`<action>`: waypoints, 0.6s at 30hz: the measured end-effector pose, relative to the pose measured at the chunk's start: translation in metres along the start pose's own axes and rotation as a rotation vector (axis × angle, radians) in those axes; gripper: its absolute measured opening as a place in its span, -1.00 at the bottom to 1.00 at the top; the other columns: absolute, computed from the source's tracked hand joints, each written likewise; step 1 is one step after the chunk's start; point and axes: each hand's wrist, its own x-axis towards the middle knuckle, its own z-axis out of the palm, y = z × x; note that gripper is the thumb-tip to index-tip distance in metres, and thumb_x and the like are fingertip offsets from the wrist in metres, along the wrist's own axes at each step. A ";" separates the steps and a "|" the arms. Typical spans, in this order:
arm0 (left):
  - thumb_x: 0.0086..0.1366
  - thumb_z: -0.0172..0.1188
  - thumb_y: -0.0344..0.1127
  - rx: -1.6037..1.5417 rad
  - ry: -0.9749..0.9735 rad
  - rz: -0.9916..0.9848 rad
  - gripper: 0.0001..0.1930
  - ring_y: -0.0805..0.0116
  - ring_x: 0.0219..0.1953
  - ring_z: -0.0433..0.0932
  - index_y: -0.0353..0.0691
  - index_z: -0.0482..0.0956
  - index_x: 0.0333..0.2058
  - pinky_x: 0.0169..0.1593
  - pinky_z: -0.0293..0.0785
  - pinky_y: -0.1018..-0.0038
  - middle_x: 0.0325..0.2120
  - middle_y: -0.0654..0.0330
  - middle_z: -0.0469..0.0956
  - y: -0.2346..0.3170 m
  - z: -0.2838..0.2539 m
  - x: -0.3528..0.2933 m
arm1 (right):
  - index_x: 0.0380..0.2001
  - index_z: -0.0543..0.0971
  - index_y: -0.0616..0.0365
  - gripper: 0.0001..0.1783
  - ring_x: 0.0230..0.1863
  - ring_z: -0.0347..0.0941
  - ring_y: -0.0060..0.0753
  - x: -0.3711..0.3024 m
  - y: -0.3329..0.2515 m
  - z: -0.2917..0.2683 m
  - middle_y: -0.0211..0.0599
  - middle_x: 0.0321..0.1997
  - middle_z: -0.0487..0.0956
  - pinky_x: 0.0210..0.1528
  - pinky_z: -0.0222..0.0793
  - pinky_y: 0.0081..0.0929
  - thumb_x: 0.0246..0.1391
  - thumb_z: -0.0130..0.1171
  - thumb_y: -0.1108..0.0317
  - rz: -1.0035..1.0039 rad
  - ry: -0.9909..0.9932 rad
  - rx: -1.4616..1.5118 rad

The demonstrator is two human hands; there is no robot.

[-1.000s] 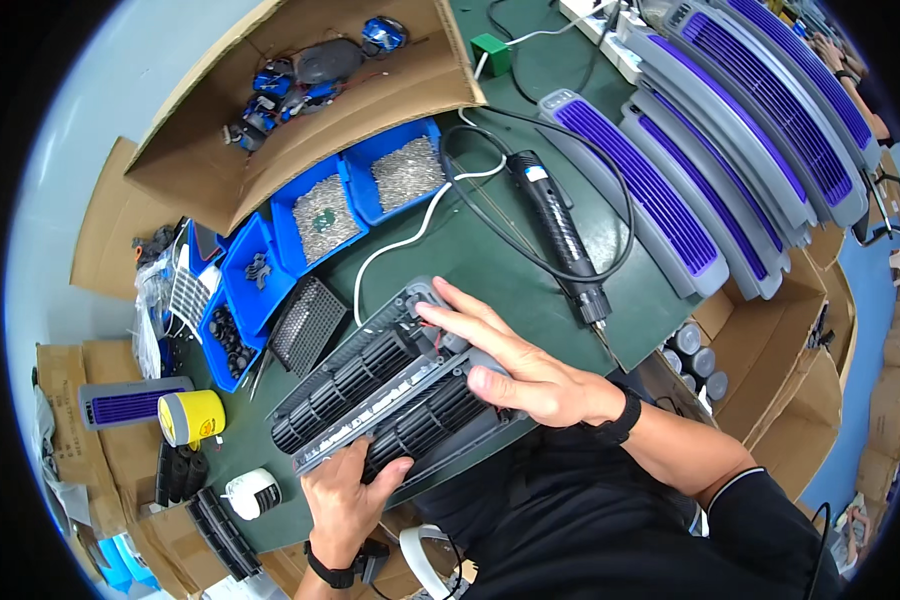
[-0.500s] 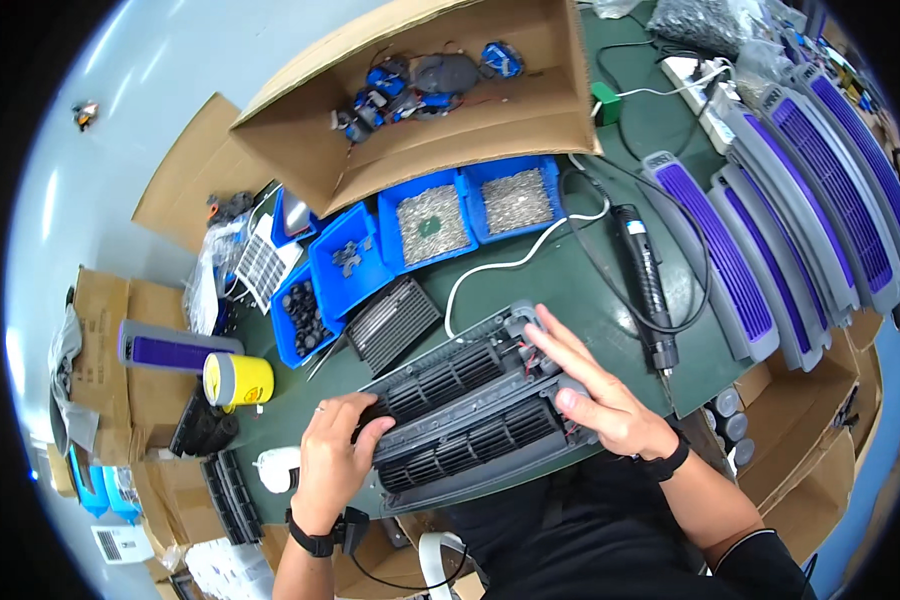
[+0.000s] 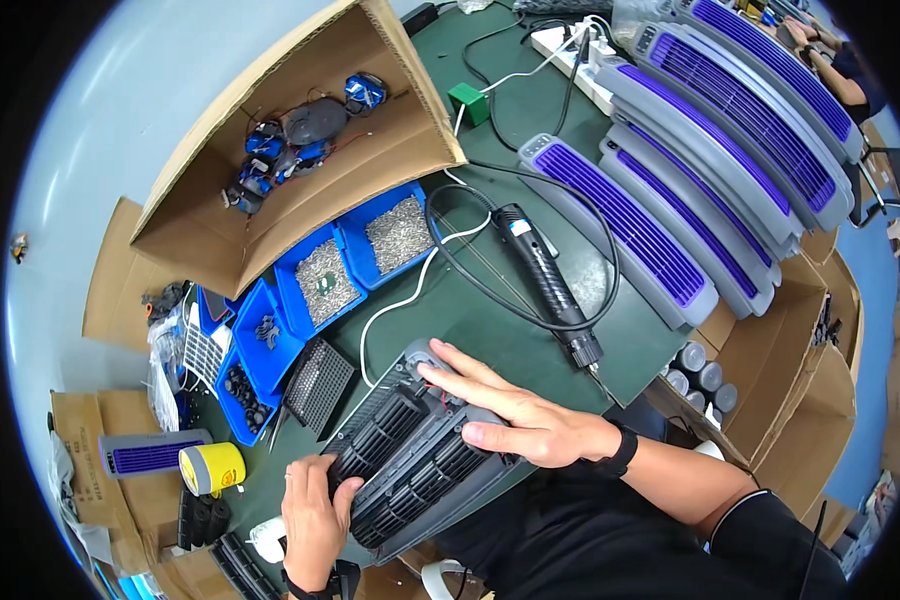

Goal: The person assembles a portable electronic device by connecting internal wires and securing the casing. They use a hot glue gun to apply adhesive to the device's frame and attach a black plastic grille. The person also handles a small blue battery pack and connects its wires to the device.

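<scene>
An opened grey tower-fan housing (image 3: 410, 470) lies slanted at the near edge of the table, with two long black blower rollers side by side in it. At its left end my left hand (image 3: 315, 510) grips the rim, thumb on top and fingers along the far side. My right hand (image 3: 535, 425) rests over the right end, fingers stretched out and thumb apart, touching the rounded grey end pieces. Thin red wires show near its fingertips. Farther right lies a black electric screwdriver (image 3: 547, 285), touched by neither hand.
Behind the housing stand blue bins (image 3: 315, 280) of screws and small parts, plus a cardboard box (image 3: 370, 130) holding blue motors. Grey-and-purple fan covers (image 3: 620, 230) stack at the right. A looped black cable (image 3: 615, 270) surrounds the screwdriver. A yellow tub (image 3: 213, 468) sits left.
My view has swung to the right, so the bins, box and covers appear farther left and tilted. Both hands keep about the same places on the fan housing.
</scene>
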 end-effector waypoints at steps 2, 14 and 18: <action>0.39 0.33 -0.16 0.038 0.020 0.022 -0.58 -0.18 -0.13 0.53 -0.40 0.50 0.00 -0.03 0.48 0.08 -0.16 -0.11 0.54 0.000 0.001 -0.001 | 0.63 0.07 -0.04 -0.20 0.73 -0.41 0.12 0.000 0.002 0.000 0.10 0.73 -0.30 0.66 -0.30 -0.01 0.50 0.00 -0.08 -0.007 0.002 -0.013; 0.42 0.32 -0.13 -0.081 0.002 -0.028 -0.60 -0.17 -0.31 0.63 -0.37 0.51 -0.02 -0.22 0.55 0.11 -0.28 -0.12 0.62 -0.019 0.009 -0.001 | 0.63 0.04 -0.06 -0.19 0.73 -0.44 0.14 -0.001 0.002 0.000 0.12 0.73 -0.30 0.67 -0.33 0.01 0.51 -0.03 -0.11 0.003 -0.009 -0.011; 0.42 0.32 -0.14 -0.084 0.016 -0.020 -0.60 -0.16 -0.33 0.63 -0.37 0.51 -0.02 -0.24 0.55 0.11 -0.28 -0.13 0.62 -0.017 0.009 0.000 | 0.63 0.04 -0.07 -0.19 0.73 -0.44 0.14 -0.002 0.004 0.000 0.12 0.73 -0.30 0.67 -0.34 0.01 0.51 -0.04 -0.11 -0.001 -0.006 -0.034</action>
